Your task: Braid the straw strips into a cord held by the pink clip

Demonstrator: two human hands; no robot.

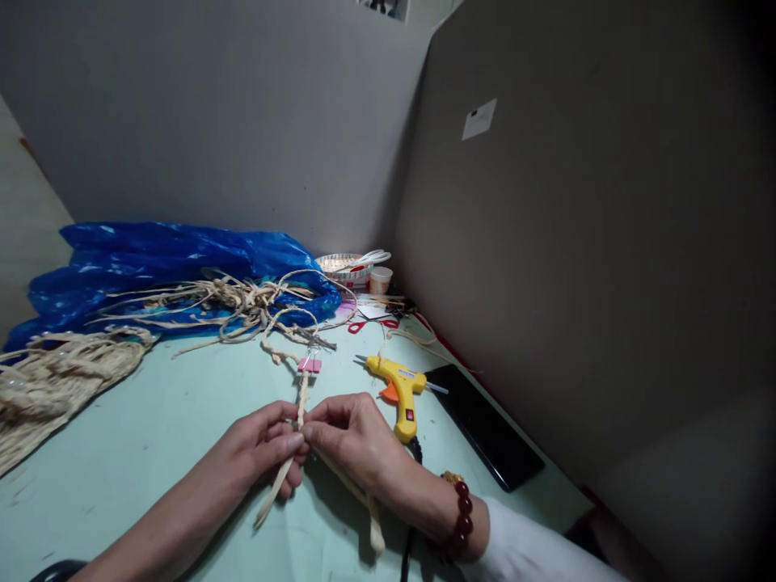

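The braided cord runs from the pink clip toward the person — the left hand and right hand both pinch it, thumbs closed against fingers — loose strands trailing past them.

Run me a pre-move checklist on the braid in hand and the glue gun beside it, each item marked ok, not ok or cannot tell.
1. Left hand has its grip on the braid: ok, fingers and thumb at its near end.
2. Right hand at the same spot: ok, fingertips meet the left's.
3. Pink clip on the braid: ok, beyond both hands.
4. Glue gun nozzle away from the fingers: ok, it points away.
5. Power cord clear of the right arm: not ok, it runs beneath.
6. Glue gun cold: cannot tell.
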